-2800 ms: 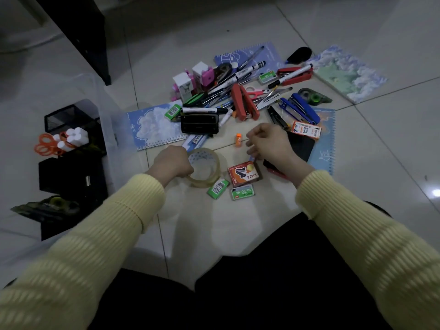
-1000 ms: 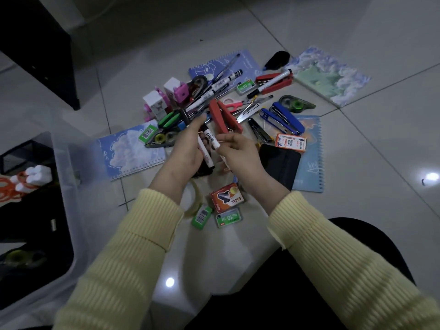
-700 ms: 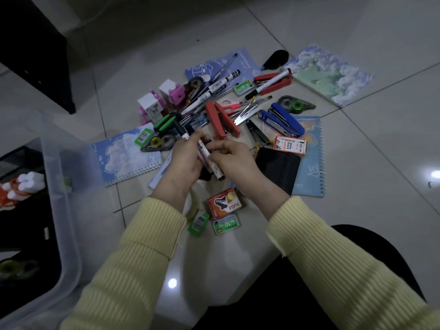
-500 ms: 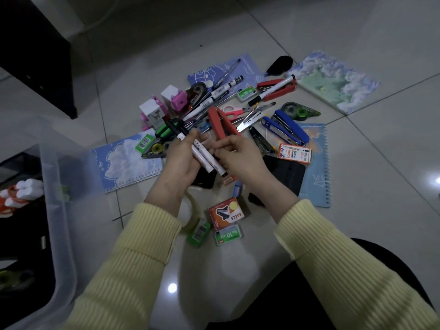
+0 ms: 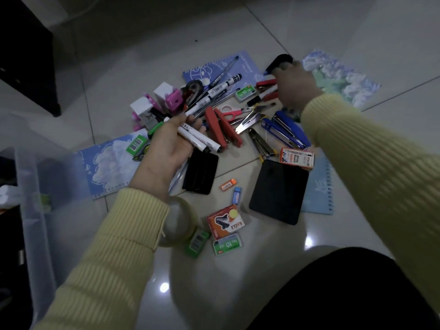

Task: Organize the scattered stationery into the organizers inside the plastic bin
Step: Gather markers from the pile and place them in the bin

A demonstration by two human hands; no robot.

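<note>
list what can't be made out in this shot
Head view:
- right grip: the back of the hand hides its fingers, so a hold on the marker below is unclear.
- bin: cut off by the left edge; its frosted wall blurs the contents.
- tape roll: partly hidden by the left sleeve.

Your 1 head camera is looking forward and down at the floor (image 5: pixel 142 55), sitting close over your left hand (image 5: pixel 166 151) gripping markers (image 5: pixel 200 140), with your right hand (image 5: pixel 295 86) reaching farther out.
</note>
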